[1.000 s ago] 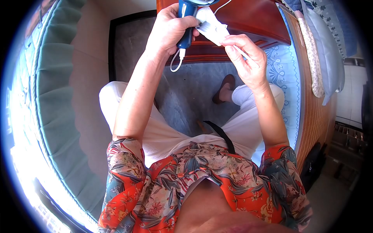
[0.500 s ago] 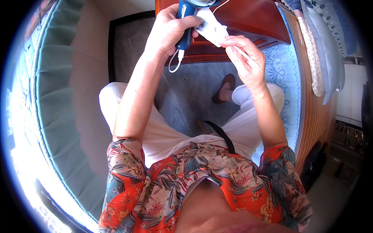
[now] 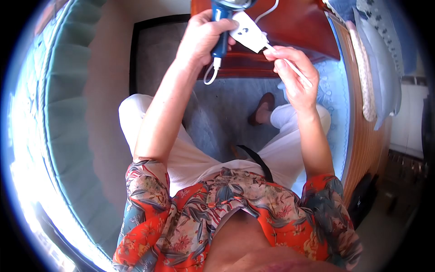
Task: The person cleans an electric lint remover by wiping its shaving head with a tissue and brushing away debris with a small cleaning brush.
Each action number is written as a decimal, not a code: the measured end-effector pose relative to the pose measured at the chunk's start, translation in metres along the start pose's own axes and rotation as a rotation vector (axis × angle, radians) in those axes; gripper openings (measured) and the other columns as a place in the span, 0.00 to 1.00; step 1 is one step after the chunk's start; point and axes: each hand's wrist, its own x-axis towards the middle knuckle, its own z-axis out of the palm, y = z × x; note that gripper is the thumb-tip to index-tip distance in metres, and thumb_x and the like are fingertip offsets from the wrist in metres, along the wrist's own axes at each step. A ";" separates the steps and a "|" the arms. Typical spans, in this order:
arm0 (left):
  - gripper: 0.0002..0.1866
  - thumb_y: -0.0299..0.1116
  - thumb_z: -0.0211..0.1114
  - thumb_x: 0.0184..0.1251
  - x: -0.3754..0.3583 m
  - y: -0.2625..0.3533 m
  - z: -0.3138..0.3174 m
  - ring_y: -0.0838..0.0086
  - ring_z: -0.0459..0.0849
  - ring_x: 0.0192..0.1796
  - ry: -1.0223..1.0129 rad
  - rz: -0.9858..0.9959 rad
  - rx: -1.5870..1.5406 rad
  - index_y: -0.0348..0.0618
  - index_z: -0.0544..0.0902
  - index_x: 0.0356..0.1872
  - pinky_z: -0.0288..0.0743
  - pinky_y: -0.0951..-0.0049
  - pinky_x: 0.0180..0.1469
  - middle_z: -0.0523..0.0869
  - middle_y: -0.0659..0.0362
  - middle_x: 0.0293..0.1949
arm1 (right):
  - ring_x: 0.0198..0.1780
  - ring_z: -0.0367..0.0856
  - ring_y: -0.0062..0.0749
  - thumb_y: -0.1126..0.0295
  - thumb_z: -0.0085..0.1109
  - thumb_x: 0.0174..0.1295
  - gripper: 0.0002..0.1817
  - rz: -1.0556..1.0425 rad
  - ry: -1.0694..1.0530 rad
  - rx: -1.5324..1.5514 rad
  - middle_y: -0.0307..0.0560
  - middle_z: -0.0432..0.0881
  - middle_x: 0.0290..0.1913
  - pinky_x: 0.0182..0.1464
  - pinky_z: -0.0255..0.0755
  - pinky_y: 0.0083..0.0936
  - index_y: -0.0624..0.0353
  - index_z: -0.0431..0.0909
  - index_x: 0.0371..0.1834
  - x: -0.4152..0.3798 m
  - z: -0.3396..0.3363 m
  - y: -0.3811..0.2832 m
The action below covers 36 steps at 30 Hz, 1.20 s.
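My left hand (image 3: 204, 36) is closed around the dark blue handle of what looks like a handheld fan (image 3: 221, 31); its round, pale head is cut off by the top edge. A white charging cable (image 3: 216, 64) is plugged into the base of the handle. Pinched under the same thumb is a flat white power strip (image 3: 248, 32) with dark socket holes facing up. My right hand (image 3: 297, 72) grips a white cord (image 3: 294, 69) where it leaves the strip's near end, and the cord runs back across the palm.
Red-brown wooden furniture (image 3: 299, 31) stands behind the hands. To the right lies a bed edge with a light blue cover (image 3: 333, 90) and stacked pillows (image 3: 380, 68). A green curtain (image 3: 68, 113) hangs on the left. Below is grey floor (image 3: 217, 109) between my knees.
Both hands have moved slightly right and down. The white strip has turned so its socket holes show, and my right hand has drawn back from its end, exposing the cord.
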 end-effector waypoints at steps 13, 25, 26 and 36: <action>0.10 0.26 0.67 0.49 0.015 -0.047 0.046 0.64 0.85 0.23 -0.021 -0.013 0.019 0.31 0.80 0.33 0.78 0.64 0.24 0.83 0.47 0.23 | 0.47 0.79 0.35 0.52 0.35 0.75 0.27 -0.220 -0.520 0.291 0.56 0.80 0.50 0.44 0.70 0.24 0.67 0.72 0.56 0.142 0.124 -0.088; 0.14 0.32 0.67 0.57 0.022 -0.064 0.035 0.67 0.83 0.33 -0.146 0.179 -0.409 0.36 0.81 0.43 0.76 0.68 0.34 0.83 0.50 0.34 | 0.33 0.75 0.12 0.71 0.60 0.64 0.05 -0.392 -0.592 0.399 0.34 0.82 0.33 0.36 0.72 0.13 0.58 0.79 0.41 0.210 0.380 -0.074; 0.14 0.32 0.66 0.58 0.023 -0.068 0.034 0.67 0.83 0.35 -0.175 0.183 -0.470 0.37 0.81 0.44 0.76 0.68 0.35 0.83 0.50 0.35 | 0.33 0.76 0.14 0.71 0.61 0.63 0.06 -0.402 -0.587 0.317 0.35 0.82 0.34 0.36 0.72 0.14 0.57 0.79 0.42 0.206 0.384 -0.069; 0.15 0.33 0.65 0.63 0.014 -0.081 0.036 0.73 0.80 0.45 -0.422 0.156 -0.896 0.39 0.79 0.49 0.75 0.72 0.46 0.82 0.55 0.45 | 0.40 0.81 0.31 0.70 0.63 0.61 0.10 -0.584 -0.501 0.090 0.43 0.82 0.39 0.45 0.74 0.23 0.55 0.80 0.45 0.188 0.370 -0.050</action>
